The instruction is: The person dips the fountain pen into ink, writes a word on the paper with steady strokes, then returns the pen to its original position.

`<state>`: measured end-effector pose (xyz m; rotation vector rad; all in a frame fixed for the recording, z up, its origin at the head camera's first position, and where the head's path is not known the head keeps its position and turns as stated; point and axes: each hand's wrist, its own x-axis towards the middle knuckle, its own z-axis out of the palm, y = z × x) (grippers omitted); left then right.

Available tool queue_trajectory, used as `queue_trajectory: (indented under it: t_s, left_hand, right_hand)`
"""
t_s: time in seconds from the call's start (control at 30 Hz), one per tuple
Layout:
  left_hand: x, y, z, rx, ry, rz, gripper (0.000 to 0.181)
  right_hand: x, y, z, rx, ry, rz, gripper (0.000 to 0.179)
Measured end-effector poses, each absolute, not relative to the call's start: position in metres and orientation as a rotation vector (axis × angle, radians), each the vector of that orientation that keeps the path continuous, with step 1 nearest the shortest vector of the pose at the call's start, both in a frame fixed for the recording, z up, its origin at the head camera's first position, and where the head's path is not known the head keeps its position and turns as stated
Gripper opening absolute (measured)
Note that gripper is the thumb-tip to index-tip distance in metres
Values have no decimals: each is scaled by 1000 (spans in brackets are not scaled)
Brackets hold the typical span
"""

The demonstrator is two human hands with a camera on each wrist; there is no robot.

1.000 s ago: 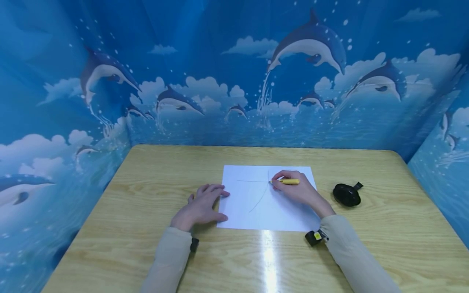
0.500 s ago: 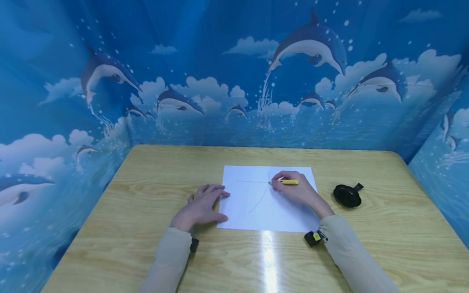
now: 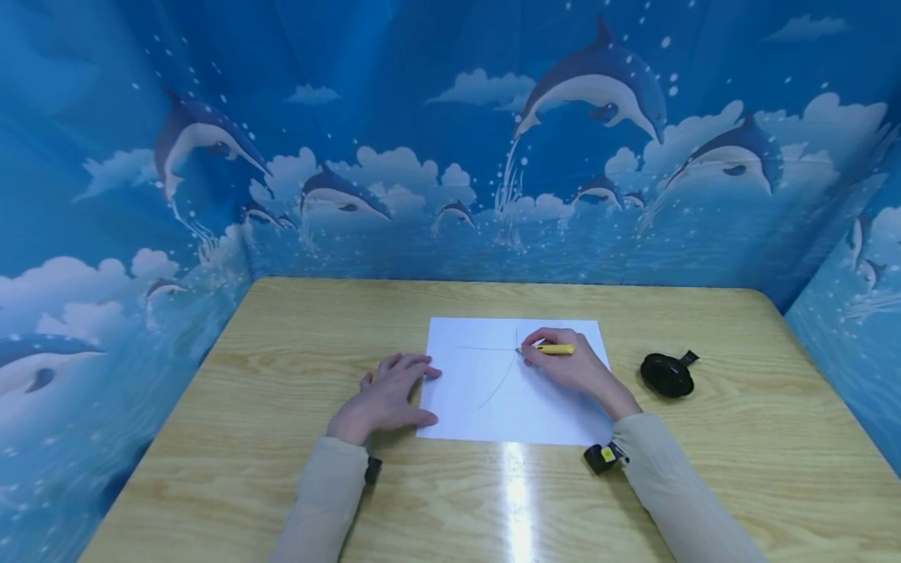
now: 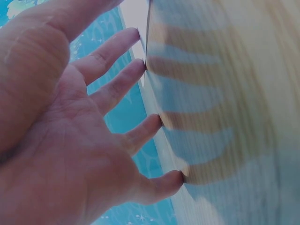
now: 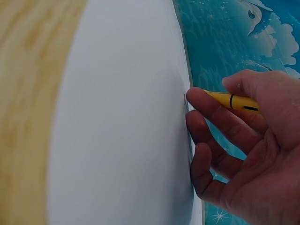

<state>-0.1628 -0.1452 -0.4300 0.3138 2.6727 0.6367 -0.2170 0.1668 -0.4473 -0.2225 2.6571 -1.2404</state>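
Note:
A white sheet of paper (image 3: 450, 399) lies on the table, bearing a thin horizontal line, a short upright line and a curve running down to the left. My right hand (image 3: 566, 363) pinches a yellow pen (image 3: 561, 349), its dark tip right where the lines meet. In the right wrist view the pen (image 5: 243, 102) shows a black band, and the lower fingers (image 5: 201, 164) bend against the paper. My left hand (image 3: 387, 399) rests spread at the sheet's left edge. Its fingertips touch the table in the left wrist view, the fingers (image 4: 117, 91) apart and holding nothing.
On the wooden table (image 3: 281, 336), right of the paper, sits a glossy black rounded object (image 3: 666, 375) with a small tab. A blue dolphin-print curtain (image 3: 394, 188) stands along the table's back and both sides.

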Motion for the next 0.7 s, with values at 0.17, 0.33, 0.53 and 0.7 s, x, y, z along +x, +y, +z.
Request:
queue_trajectory:
  t_s: [0.17, 0.33, 0.53, 0.7]
  left_hand:
    - [-164, -145, -430, 308, 2672, 630, 67]
    - [-164, -145, -431, 309, 2674, 634, 67]
    - [-164, -145, -430, 306, 2672, 650, 67]
    - [-164, -145, -430, 304, 2668, 654, 67]
  right_hand:
    - [-217, 167, -447, -223, 2656, -1252, 20]
    - [-217, 167, -447, -226, 2655, -1247, 20]
    - [-217, 166, -446, -207, 2642, -1252, 20]
    - [-218, 167, -446, -186, 2624, -1261, 20]
